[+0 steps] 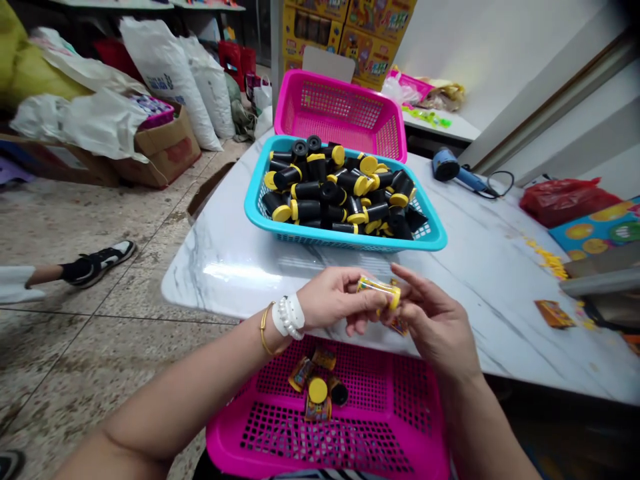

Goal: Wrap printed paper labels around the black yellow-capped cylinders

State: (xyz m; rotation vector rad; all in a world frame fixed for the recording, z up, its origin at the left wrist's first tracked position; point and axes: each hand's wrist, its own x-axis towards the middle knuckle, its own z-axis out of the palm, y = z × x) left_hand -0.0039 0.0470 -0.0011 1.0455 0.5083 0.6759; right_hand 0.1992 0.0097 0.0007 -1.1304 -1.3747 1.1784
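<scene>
Over the table's near edge, my left hand (345, 300) closes its thumb and fingers around a small canister (379, 291) with yellow at its ends and a shiny printed sleeve. At the canister's right end is my right hand (440, 327), its thumb and bent fingers against it and its index finger raised. Part of an orange printed wrapper (399, 325) shows below the fingers. Beneath my hands, a pink basket (270, 440) holds several canisters in printed sleeves, one with its yellow cap (317, 391) facing up.
A turquoise basket (260, 215) full of black canisters with yellow caps stands on the marbled table (210, 273). Behind it is another pink basket (340, 127). At right lie a blue heat gun (460, 172), a red bag (565, 203) and an orange packet (554, 313). Someone's shoe (103, 263) is at left.
</scene>
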